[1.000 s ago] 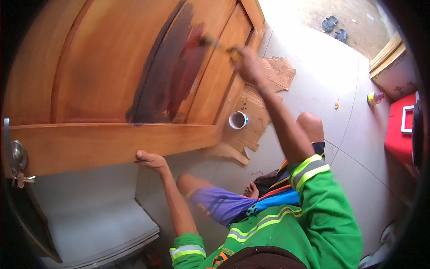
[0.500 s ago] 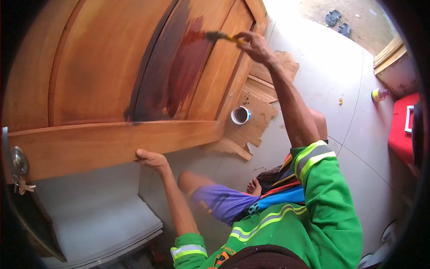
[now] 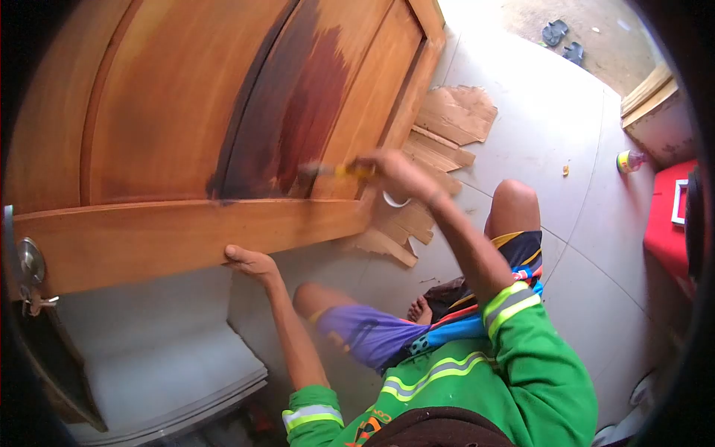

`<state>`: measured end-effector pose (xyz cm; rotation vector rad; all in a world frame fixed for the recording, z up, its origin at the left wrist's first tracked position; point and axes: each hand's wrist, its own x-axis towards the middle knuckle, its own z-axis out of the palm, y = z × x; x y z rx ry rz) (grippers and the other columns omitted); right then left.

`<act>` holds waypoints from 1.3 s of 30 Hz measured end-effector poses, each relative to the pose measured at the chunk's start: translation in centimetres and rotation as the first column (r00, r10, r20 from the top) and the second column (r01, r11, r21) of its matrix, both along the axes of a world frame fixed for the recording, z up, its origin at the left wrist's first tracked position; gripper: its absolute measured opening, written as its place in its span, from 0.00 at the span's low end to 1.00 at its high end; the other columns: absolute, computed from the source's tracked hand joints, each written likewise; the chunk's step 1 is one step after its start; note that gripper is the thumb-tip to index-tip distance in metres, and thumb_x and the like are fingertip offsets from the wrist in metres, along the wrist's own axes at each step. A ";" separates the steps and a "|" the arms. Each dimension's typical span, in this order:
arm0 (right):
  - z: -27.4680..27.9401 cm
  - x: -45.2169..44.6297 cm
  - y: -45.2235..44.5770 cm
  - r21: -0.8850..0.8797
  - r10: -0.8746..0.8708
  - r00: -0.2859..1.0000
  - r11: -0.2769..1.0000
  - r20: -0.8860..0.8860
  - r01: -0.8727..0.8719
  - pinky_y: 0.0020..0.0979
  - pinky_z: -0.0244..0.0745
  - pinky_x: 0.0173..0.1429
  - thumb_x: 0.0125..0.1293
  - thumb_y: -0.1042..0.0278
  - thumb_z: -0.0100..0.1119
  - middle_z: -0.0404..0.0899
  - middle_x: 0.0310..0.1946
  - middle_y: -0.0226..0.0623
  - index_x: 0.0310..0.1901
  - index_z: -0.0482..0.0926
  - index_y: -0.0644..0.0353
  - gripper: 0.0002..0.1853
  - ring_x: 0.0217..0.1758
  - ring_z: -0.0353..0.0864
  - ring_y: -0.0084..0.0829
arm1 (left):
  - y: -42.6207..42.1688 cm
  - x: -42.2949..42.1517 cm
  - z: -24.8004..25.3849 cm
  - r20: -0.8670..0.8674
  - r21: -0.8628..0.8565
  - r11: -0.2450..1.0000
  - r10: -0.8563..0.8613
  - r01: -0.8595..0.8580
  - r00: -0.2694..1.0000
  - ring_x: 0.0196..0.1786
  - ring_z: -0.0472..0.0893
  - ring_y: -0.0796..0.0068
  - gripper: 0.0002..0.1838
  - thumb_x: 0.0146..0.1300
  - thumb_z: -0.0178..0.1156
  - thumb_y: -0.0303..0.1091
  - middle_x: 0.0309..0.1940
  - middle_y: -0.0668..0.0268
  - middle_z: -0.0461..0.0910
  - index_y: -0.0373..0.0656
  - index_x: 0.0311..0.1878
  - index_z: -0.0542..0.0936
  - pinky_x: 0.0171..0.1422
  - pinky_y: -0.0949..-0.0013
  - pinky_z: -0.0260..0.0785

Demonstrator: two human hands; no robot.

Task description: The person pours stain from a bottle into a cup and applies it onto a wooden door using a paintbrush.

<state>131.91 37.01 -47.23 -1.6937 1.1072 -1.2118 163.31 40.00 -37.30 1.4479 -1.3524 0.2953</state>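
Observation:
My right hand (image 3: pixel 404 176), blurred by motion, is closed around the yellow handle of a paintbrush (image 3: pixel 344 170). The dark bristles meet the lower part of a door panel coated in wet-looking reddish-brown stain (image 3: pixel 309 119). My left hand (image 3: pixel 252 263) grips the lower edge of the wooden door (image 3: pixel 179 237), thumb on its face and fingers hidden behind it. Behind my right wrist, a white tub (image 3: pixel 395 200) shows only a bit of its rim.
Torn cardboard (image 3: pixel 454 113) lies on the tiled floor beside the door. A metal doorknob (image 3: pixel 30 261) with keys is at the left. Stacked white sheets (image 3: pixel 171 380) sit below the door. A bottle (image 3: pixel 630 161) and a red object (image 3: pixel 666 205) stand at right; sandals (image 3: pixel 555 32) lie beyond.
My right hand and the paintbrush have moved down along the stained panel, toward the bottom rail, now covering most of the tub. My left hand has stayed on the door edge.

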 end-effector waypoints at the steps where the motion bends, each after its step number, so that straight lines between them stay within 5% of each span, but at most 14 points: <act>1: 0.6 -2.7 -2.8 0.053 -0.003 1.000 0.999 -0.016 0.004 0.41 0.78 0.48 0.60 0.64 0.65 0.85 0.42 0.45 0.52 0.81 0.51 0.17 0.42 0.85 0.45 | -0.1 -0.1 0.0 -0.004 -0.005 1.000 -0.031 0.031 1.000 0.67 0.64 0.42 0.43 0.75 0.36 0.61 0.66 0.32 0.57 0.22 0.69 0.52 0.70 0.50 0.59; 3: 0.7 -8.1 -7.8 -0.011 -0.167 0.984 0.986 -0.062 0.167 0.39 0.78 0.49 0.60 0.62 0.66 0.85 0.44 0.46 0.52 0.81 0.50 0.18 0.44 0.85 0.41 | -0.1 -0.1 0.1 -0.005 -0.013 0.996 -0.087 0.087 0.996 0.68 0.64 0.43 0.42 0.76 0.37 0.58 0.68 0.32 0.54 0.21 0.70 0.49 0.71 0.51 0.59; 5: 0.3 -11.3 -10.4 0.039 -0.494 0.866 0.870 0.083 0.492 0.39 0.78 0.50 0.61 0.62 0.66 0.83 0.46 0.51 0.51 0.82 0.52 0.17 0.47 0.84 0.42 | 0.0 0.0 0.0 -0.015 0.015 1.000 -0.028 0.028 1.000 0.68 0.64 0.44 0.43 0.75 0.37 0.59 0.67 0.32 0.55 0.21 0.70 0.49 0.70 0.51 0.60; 9: 0.5 -9.3 -8.4 0.020 -0.640 0.761 0.766 0.110 0.642 0.40 0.78 0.50 0.59 0.67 0.64 0.83 0.41 0.49 0.47 0.82 0.54 0.13 0.46 0.84 0.45 | 0.2 -0.5 -0.2 -0.100 0.031 0.998 -0.044 0.048 0.994 0.66 0.66 0.43 0.44 0.75 0.38 0.60 0.66 0.32 0.56 0.21 0.69 0.50 0.68 0.51 0.63; 12: -1.1 2.8 -2.3 -0.092 -0.398 0.874 0.895 0.279 0.437 0.40 0.76 0.50 0.56 0.74 0.65 0.81 0.41 0.45 0.46 0.79 0.58 0.15 0.48 0.81 0.46 | 0.5 -1.4 0.6 -0.008 -0.057 0.998 -0.037 0.037 0.999 0.64 0.66 0.41 0.43 0.75 0.35 0.61 0.63 0.31 0.59 0.22 0.68 0.55 0.69 0.48 0.59; 15: 1.9 8.5 6.3 -0.006 -0.086 0.990 0.996 0.114 0.087 0.43 0.77 0.46 0.59 0.72 0.62 0.78 0.43 0.44 0.52 0.76 0.54 0.18 0.45 0.80 0.49 | 0.6 -0.3 0.4 -0.015 0.040 0.999 0.003 -0.002 1.000 0.62 0.67 0.41 0.41 0.75 0.36 0.60 0.61 0.31 0.60 0.22 0.66 0.57 0.67 0.48 0.58; 20: 8.8 5.3 7.3 -0.090 -0.257 0.966 0.962 0.002 0.256 0.41 0.77 0.39 0.63 0.73 0.58 0.73 0.38 0.41 0.55 0.74 0.51 0.18 0.41 0.80 0.45 | 0.1 -0.2 0.2 -0.011 0.024 1.000 0.005 -0.005 1.000 0.57 0.73 0.45 0.41 0.75 0.37 0.59 0.57 0.33 0.67 0.19 0.63 0.58 0.60 0.51 0.68; 22: 9.2 5.9 5.8 -0.229 -0.342 0.939 0.918 -0.039 0.325 0.40 0.77 0.37 0.62 0.76 0.57 0.71 0.38 0.40 0.58 0.71 0.50 0.22 0.42 0.79 0.43 | 0.2 -0.6 0.5 -0.071 0.064 0.995 -0.067 0.072 0.995 0.61 0.68 0.41 0.44 0.74 0.35 0.64 0.58 0.32 0.62 0.20 0.64 0.57 0.64 0.49 0.61; 26: 1.2 8.0 6.1 -0.239 -0.196 0.883 0.966 -0.426 0.099 0.40 0.78 0.38 0.59 0.74 0.56 0.73 0.43 0.43 0.59 0.69 0.51 0.25 0.43 0.81 0.42 | -0.1 -0.4 1.2 -0.027 0.016 0.998 -0.064 0.064 0.998 0.59 0.70 0.41 0.47 0.72 0.35 0.66 0.59 0.32 0.63 0.20 0.65 0.56 0.62 0.49 0.64; 29: 3.1 5.2 7.6 -0.073 -0.056 0.848 0.997 -0.528 0.021 0.41 0.78 0.37 0.60 0.71 0.55 0.74 0.44 0.43 0.56 0.70 0.52 0.21 0.42 0.82 0.43 | 0.4 -0.3 0.7 -0.094 0.052 0.998 -0.021 0.026 0.995 0.58 0.71 0.41 0.47 0.72 0.34 0.67 0.59 0.33 0.63 0.21 0.65 0.55 0.61 0.49 0.65; 34: 10.5 5.6 3.8 -0.178 -0.063 0.821 0.983 -0.568 -0.048 0.45 0.78 0.38 0.62 0.70 0.55 0.76 0.40 0.47 0.47 0.76 0.55 0.11 0.40 0.82 0.46 | -0.1 0.4 -0.2 -0.028 0.001 1.000 -0.018 0.019 0.999 0.58 0.72 0.44 0.49 0.71 0.35 0.68 0.60 0.34 0.64 0.20 0.65 0.55 0.61 0.51 0.67; 39: 17.9 4.7 4.4 -0.228 -0.078 0.964 0.974 -0.255 0.019 0.45 0.77 0.39 0.65 0.68 0.55 0.77 0.39 0.47 0.49 0.76 0.57 0.11 0.39 0.81 0.50 | 0.4 -1.5 1.0 -0.147 -0.031 0.998 -0.064 0.060 0.987 0.60 0.72 0.44 0.49 0.71 0.36 0.68 0.60 0.33 0.64 0.20 0.67 0.52 0.63 0.52 0.67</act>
